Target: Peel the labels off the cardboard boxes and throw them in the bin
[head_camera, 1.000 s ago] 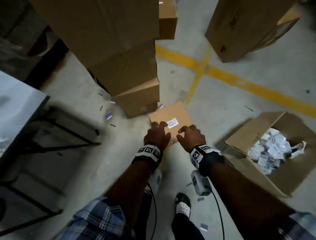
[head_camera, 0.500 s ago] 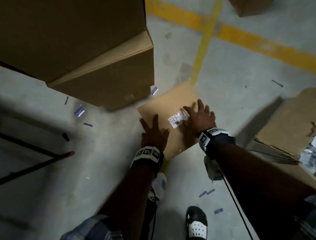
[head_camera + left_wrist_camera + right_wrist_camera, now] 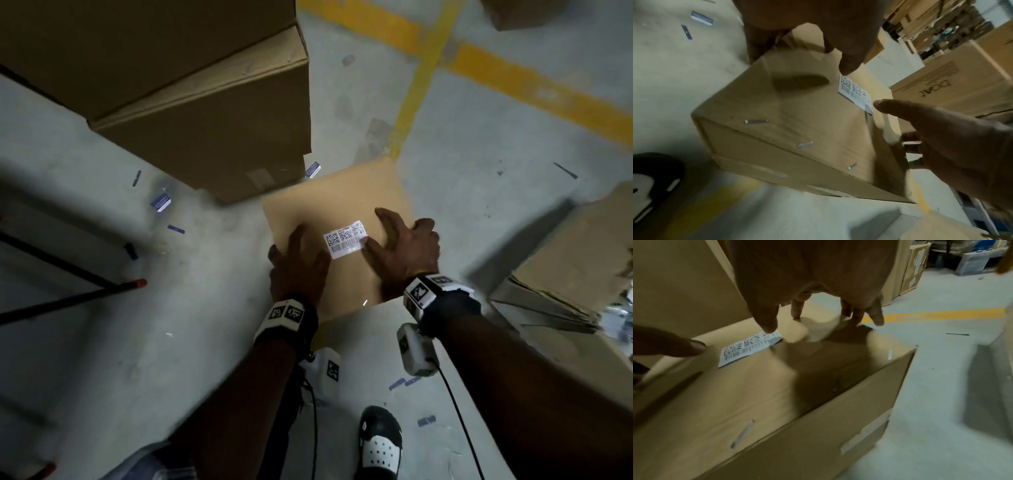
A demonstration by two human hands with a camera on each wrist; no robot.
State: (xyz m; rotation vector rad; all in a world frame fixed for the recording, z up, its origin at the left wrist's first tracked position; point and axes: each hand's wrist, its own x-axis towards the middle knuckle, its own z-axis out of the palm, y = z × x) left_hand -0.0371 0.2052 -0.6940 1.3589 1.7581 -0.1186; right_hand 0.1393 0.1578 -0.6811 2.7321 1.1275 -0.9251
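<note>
My shoe [image 3: 380,442] is planted on the warehouse floor [image 3: 154,342] as I bend over a small cardboard box [image 3: 346,192], its white barcode label [image 3: 346,238] facing up. My left hand [image 3: 296,270] lies spread over the near-left corner, fingers straight, apparently to steady the box. My right hand [image 3: 404,248] is splayed on the right side, its thumb tip on the label's right edge, which looks slightly lifted in the right wrist view: likely the start of the peel. Just behind, larger stacked boxes [image 3: 191,102] crowd the box. Beyond them a yellow floor line [image 3: 541,90] crosses. No bin shows clearly.
</note>
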